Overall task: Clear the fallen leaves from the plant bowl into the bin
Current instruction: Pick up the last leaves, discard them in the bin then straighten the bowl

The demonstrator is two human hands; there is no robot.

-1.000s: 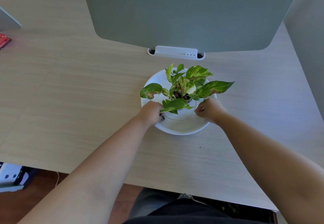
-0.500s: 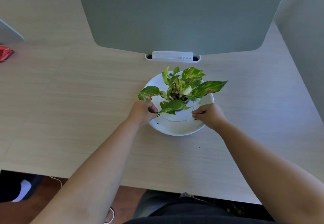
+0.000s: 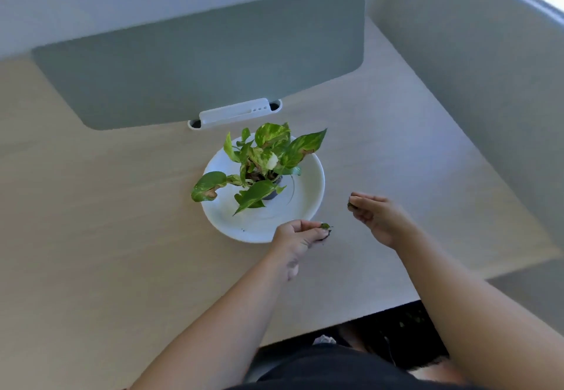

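Observation:
A white plant bowl [image 3: 311,188] sits on the wooden desk and holds a small pot with a green variegated plant [image 3: 262,160]. My left hand [image 3: 297,237] hovers at the bowl's near right rim, pinching a small green fallen leaf [image 3: 326,227] between its fingertips. My right hand [image 3: 378,215] is farther right over the bare desk, fingers curled around a small dark leaf scrap [image 3: 350,205]. A few dark specks lie in the bowl's near part. No bin is visible.
A grey-green divider panel [image 3: 198,63] with a white clamp [image 3: 235,113] stands just behind the bowl. A grey side wall [image 3: 473,84] borders the desk on the right. The desk's near edge [image 3: 351,319] runs above my lap.
Both hands have left the bowl and moved right, each now carrying a leaf piece. The view has tilted and swung rightward.

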